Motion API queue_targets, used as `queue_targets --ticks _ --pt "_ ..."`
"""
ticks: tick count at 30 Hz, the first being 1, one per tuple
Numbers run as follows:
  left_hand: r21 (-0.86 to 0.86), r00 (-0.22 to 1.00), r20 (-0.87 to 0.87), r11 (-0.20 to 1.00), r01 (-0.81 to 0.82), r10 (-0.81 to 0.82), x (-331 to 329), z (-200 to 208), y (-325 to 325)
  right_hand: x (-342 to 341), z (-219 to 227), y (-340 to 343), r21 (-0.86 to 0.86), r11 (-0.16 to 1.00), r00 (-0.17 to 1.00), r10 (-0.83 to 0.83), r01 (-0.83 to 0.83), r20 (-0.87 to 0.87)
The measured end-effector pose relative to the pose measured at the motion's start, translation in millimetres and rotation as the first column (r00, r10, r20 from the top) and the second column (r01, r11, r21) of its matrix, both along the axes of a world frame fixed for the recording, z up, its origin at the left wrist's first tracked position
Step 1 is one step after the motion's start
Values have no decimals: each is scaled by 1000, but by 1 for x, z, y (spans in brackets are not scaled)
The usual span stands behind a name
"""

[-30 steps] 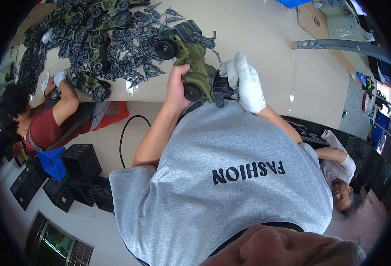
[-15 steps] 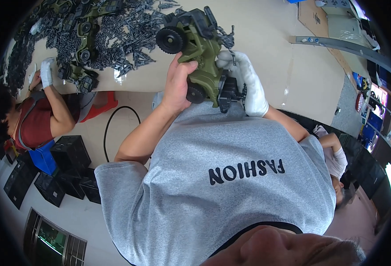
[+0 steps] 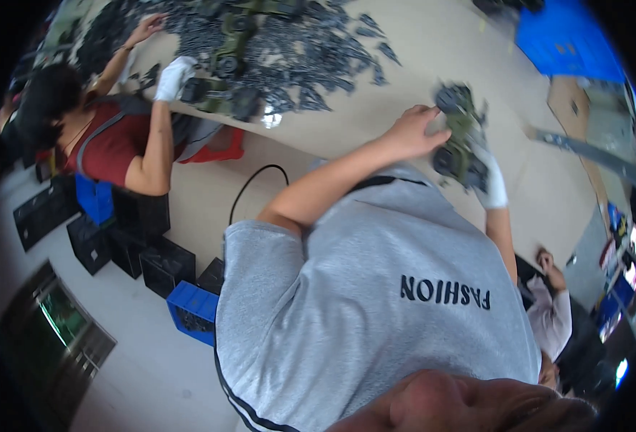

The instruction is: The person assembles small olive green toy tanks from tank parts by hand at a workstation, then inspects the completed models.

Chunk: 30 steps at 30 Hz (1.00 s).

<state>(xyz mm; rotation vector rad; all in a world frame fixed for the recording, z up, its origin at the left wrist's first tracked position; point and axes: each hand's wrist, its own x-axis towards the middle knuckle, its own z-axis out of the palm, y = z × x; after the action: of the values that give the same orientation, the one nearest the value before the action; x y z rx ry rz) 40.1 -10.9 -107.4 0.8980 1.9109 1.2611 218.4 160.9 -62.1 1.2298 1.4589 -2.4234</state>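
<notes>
A green and black toy military truck (image 3: 462, 137), blurred by motion, is tilted over the pale table (image 3: 375, 119). My right hand (image 3: 494, 180), in a white glove, is closed on its right side; the truck partly hides those fingers. At the left edge of the truck is my bare left hand (image 3: 415, 135), thumb and fingers spread apart with a gap between them. Its fingertips are close to the black wheels, and whether they touch is unclear.
Many small grey plastic figures (image 3: 311, 54) and several green toy trucks (image 3: 228, 61) cover the table's far left. A co-worker in a red top (image 3: 113, 155) sits there. A blue crate (image 3: 566, 43) stands at the far right. Black crates (image 3: 167, 266) line the floor at left.
The truck and both my hands have moved to the right over the table. My left hand has gone from gripping the truck to spread fingers at its edge. The whole view has shifted.
</notes>
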Motion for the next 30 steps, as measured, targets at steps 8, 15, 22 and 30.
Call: queue_targets --ticks 8,15,22,30 --pt "-11 -34 330 -32 -999 943 -152 -82 -285 167 -92 166 450 675 631 -727 585 270" --pt "-419 -191 546 68 -905 815 -181 -118 -284 -119 -97 73 965 11 962 76 -263 261" --pt "-210 -48 840 243 -947 540 -178 -84 -256 -290 -131 61 808 -575 237 773 -130 589" --pt "61 218 875 347 -936 433 -167 -46 -155 -248 -143 41 955 -289 701 669 -59 246"
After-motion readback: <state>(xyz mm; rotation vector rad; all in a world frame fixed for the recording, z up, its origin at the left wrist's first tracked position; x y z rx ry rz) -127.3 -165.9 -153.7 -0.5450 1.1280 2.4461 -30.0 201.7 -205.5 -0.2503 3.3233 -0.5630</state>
